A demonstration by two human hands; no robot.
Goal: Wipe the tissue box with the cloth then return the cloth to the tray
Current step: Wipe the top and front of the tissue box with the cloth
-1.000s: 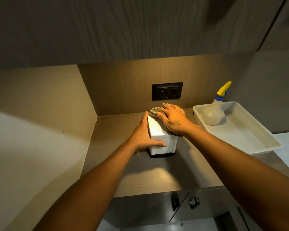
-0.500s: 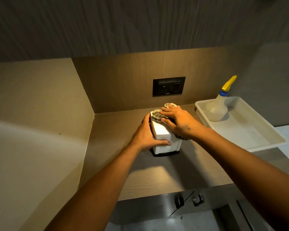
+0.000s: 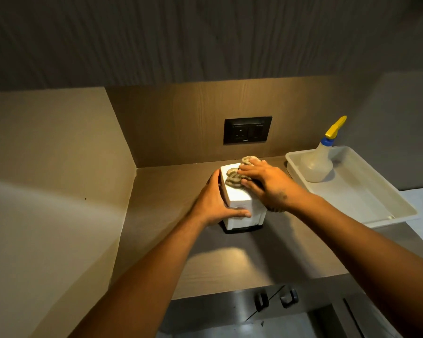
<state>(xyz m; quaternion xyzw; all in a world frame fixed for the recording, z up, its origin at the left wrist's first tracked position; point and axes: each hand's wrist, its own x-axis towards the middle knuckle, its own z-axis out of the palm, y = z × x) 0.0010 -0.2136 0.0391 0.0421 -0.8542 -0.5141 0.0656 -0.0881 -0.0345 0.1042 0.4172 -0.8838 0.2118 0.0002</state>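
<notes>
The right hand point(image 3: 266, 184) covers the right side of the tissue box point(image 3: 237, 198), and most of the cloth point(image 3: 235, 176) lies hidden under its palm; only bunched folds show past the fingers. The left hand point(image 3: 215, 203) hides the box's left face. Whether either grip presses hard cannot be told. Right of the grip, the tray point(image 3: 376, 215) wall hides the spray bottle point(image 3: 316, 164) base.
</notes>
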